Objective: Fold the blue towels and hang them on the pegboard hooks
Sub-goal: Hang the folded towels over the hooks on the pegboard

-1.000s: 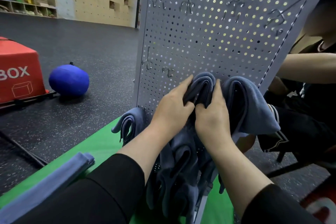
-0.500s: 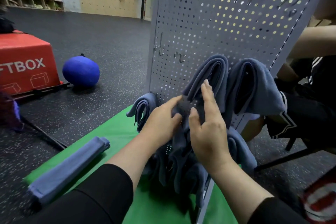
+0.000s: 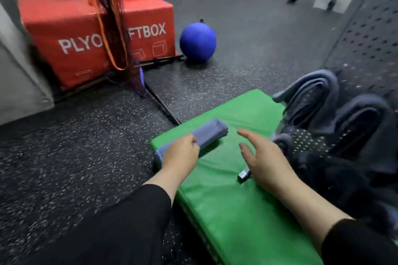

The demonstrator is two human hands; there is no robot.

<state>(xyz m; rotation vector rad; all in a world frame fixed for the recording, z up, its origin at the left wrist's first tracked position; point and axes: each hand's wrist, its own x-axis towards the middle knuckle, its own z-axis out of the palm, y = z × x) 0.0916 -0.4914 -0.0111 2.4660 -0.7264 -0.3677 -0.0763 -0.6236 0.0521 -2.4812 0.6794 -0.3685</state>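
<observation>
- A folded blue cloth towel (image 3: 206,134), a long narrow bundle, lies on the far-left corner of the flat green padded mat (image 3: 237,211), slanting across that corner.
- The left hand (image 3: 181,155) rests on the near end of this towel with its fingers curled over the cloth, holding it.
- The right hand (image 3: 261,157) hovers over the mat, just right of the towel and apart from it, fingers spread wide and slightly bent, holding nothing.
- A small dark and silver object (image 3: 244,175) lies on the mat just beside the right hand's wrist; what it is cannot be told.
- Several darker blue folded towels (image 3: 318,97) hang in loops at the mat's right edge, against the grey perforated metal pegboard (image 3: 370,45); the hooks themselves cannot be made out.
- Both forearms end in black sleeves (image 3: 137,221) at the near edge of the mat.
- Beyond the mat, on the dark speckled rubber floor (image 3: 86,146), sits a round blue ball (image 3: 197,42), touching or just beside a large red soft box with white lettering (image 3: 75,34) to its left.
</observation>
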